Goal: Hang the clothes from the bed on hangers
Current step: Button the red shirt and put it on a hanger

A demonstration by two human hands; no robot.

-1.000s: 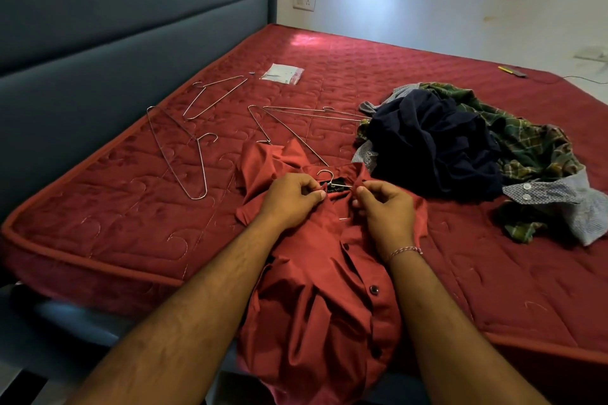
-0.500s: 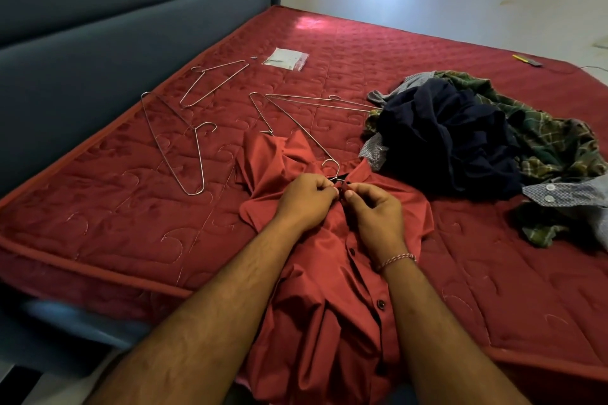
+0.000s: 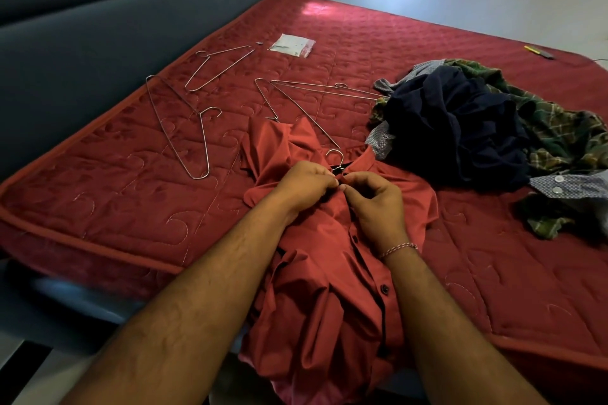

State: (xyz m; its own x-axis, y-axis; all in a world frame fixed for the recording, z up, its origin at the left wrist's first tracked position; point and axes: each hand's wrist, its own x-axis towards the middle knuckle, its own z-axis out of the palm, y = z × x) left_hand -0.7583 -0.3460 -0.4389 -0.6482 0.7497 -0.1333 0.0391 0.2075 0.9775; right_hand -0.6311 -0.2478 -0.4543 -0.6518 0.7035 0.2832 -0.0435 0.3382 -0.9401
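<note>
Both hands grip the red shirt (image 3: 329, 289) at its collar on the bed's near edge: left hand (image 3: 304, 186) and right hand (image 3: 375, 204) pinch the placket, fingertips touching. A hanger hook (image 3: 335, 156) pokes from the collar. Beyond lie loose wire hangers (image 3: 184, 128) and a clothes pile (image 3: 477, 128) on the mattress (image 3: 98, 200).

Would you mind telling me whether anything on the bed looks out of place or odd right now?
Nothing looks damaged. The remaining clothes lie in a crumpled heap, and the spare wire hangers are scattered at odd angles. A small packet and a pen-like item on the mattress seem unrelated to hanging clothes.
</note>
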